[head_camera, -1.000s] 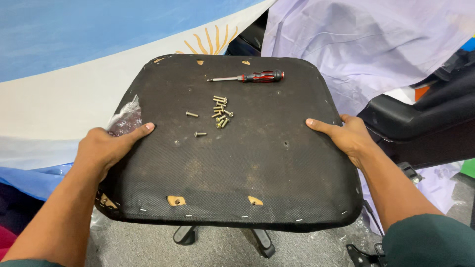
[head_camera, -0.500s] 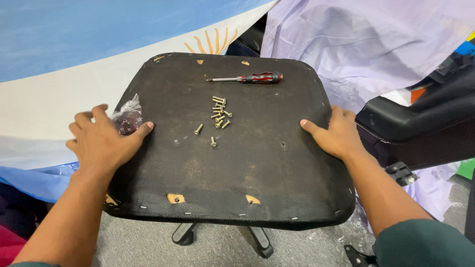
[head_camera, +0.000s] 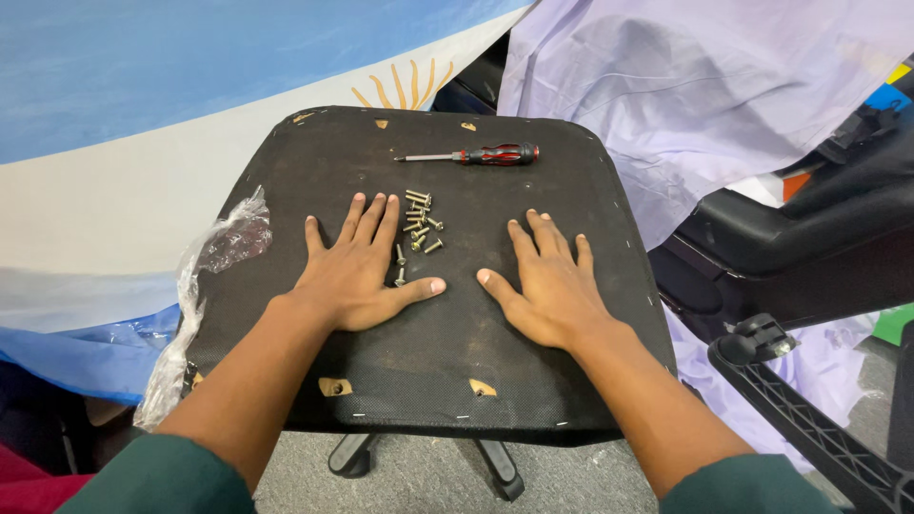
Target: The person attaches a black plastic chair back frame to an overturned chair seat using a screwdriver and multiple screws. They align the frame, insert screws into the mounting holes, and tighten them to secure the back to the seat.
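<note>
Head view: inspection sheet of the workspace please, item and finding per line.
Surface: black seat pad, underside up, on a chair base; small tears in its fabric near the front edge.
Job's things: loose screws clustered on the pad; red-and-black screwdriver beyond them.
Clutter: clear plastic wrap at the pad's left edge.
Hands: left hand flat on the pad, fingers beside the screws; right hand flat on it, holding nothing.
Cables: nothing seen.
Surroundings: blue-and-white cloth left, lilac sheet right, black chair parts far right.
</note>
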